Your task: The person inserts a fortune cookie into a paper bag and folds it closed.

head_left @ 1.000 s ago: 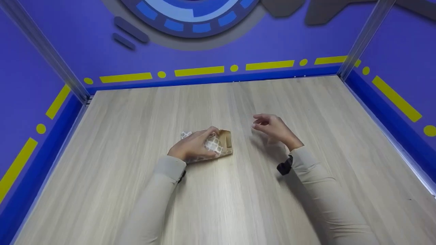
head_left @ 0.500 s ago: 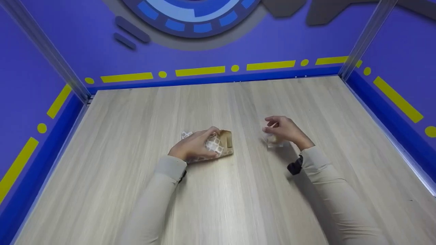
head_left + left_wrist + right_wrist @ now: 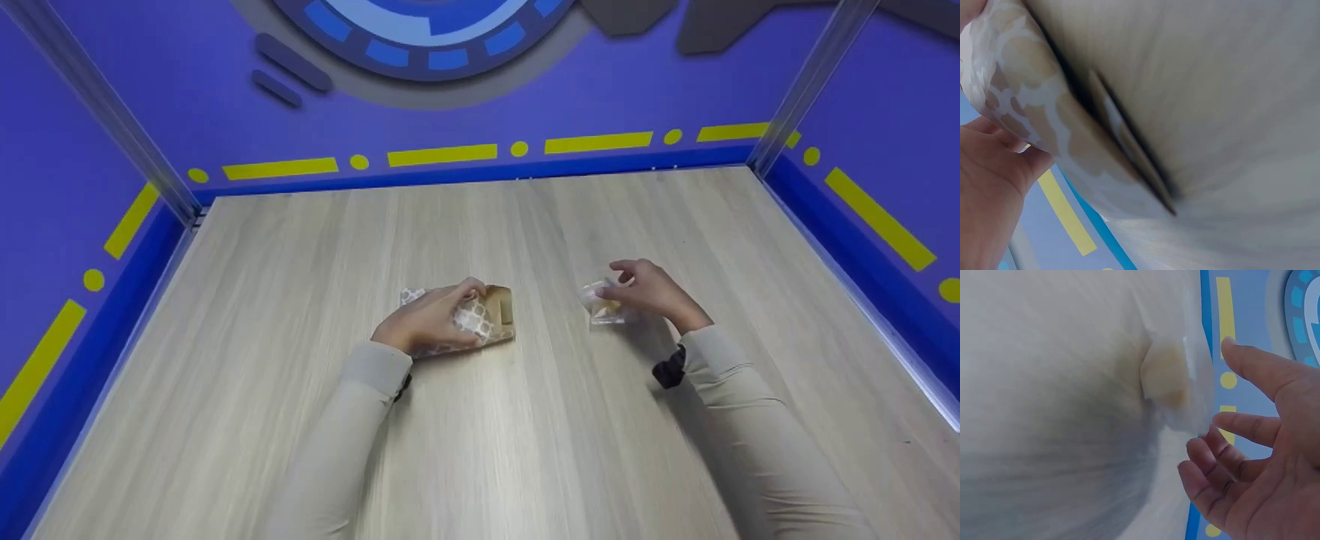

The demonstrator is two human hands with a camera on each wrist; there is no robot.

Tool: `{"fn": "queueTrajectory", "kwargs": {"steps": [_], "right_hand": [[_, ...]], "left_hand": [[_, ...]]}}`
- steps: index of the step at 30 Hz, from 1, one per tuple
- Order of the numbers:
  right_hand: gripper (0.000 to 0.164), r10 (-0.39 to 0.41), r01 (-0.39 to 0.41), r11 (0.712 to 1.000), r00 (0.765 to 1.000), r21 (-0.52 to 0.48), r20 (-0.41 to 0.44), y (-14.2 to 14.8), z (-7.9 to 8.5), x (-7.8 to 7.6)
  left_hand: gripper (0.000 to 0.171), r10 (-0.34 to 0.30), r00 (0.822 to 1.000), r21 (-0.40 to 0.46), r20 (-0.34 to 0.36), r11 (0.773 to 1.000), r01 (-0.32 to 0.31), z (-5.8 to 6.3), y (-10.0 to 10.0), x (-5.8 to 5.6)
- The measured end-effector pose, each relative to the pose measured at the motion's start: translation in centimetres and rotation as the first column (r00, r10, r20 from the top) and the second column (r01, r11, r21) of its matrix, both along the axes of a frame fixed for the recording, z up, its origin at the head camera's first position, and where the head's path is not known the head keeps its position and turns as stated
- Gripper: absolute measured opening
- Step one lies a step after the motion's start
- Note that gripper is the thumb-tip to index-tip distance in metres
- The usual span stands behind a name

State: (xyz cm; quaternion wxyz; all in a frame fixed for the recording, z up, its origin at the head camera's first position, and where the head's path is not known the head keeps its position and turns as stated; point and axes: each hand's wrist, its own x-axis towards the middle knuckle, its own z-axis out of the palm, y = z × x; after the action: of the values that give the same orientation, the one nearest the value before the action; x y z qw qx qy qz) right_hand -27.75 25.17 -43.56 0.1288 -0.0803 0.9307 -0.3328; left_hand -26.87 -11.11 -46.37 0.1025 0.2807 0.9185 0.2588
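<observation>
My left hand (image 3: pixel 429 321) grips a small paper box (image 3: pixel 474 318) with a white and tan lattice pattern, thumb and fingers spread across it. Its right end gapes, showing plain brown inside; in the left wrist view a flap stands apart at the edge of the patterned box (image 3: pixel 1081 146). To the right, a small clear plastic packet (image 3: pixel 604 315) with something yellowish inside lies on the table. My right hand (image 3: pixel 654 291) is over the packet's right side. In the right wrist view, loosely bent fingers of the right hand (image 3: pixel 1264 439) are right at the edge of the packet (image 3: pixel 1169 374), thumb apart.
A light wood-grain table (image 3: pixel 480 450) spreads under both hands. Blue-purple panels (image 3: pixel 450 120) with yellow marks enclose its back and sides, with metal posts (image 3: pixel 814 82) in the corners. Both wrists wear black straps (image 3: pixel 670 367).
My right hand has moved right, away from the box, and the plastic packet now shows on the table, left of and under its fingers. My left hand and the box have stayed put.
</observation>
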Motion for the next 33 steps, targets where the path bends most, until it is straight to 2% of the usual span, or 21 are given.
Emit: {"fn": "queueTrajectory", "kwargs": {"steps": [8, 12, 25, 33], "right_hand": [[0.079, 0.024, -0.031, 0.997, 0.996, 0.074, 0.088, 0.8, -0.3, 0.3], [0.082, 0.04, -0.047, 0.997, 0.993, 0.056, 0.113, 1.2, -0.4, 0.5], [0.064, 0.042, -0.038, 0.999, 0.992, -0.038, 0.117, 1.7, -1.3, 0.4], [0.06, 0.063, -0.056, 0.996, 0.994, -0.075, 0.093, 1.7, -1.8, 0.1]], "left_hand": [[0.068, 0.006, 1.0, -0.004, 0.012, 1.0, -0.006, 0.2, 0.2, 0.1], [0.068, 0.01, 1.0, 0.004, 0.019, 1.0, -0.01, 0.2, 0.1, 0.2], [0.068, 0.018, 1.0, -0.012, 0.017, 1.0, -0.017, 0.2, 0.1, 0.2], [0.068, 0.029, 0.999, -0.01, 0.029, 1.0, -0.029, 0.1, 0.0, 0.2]]}}
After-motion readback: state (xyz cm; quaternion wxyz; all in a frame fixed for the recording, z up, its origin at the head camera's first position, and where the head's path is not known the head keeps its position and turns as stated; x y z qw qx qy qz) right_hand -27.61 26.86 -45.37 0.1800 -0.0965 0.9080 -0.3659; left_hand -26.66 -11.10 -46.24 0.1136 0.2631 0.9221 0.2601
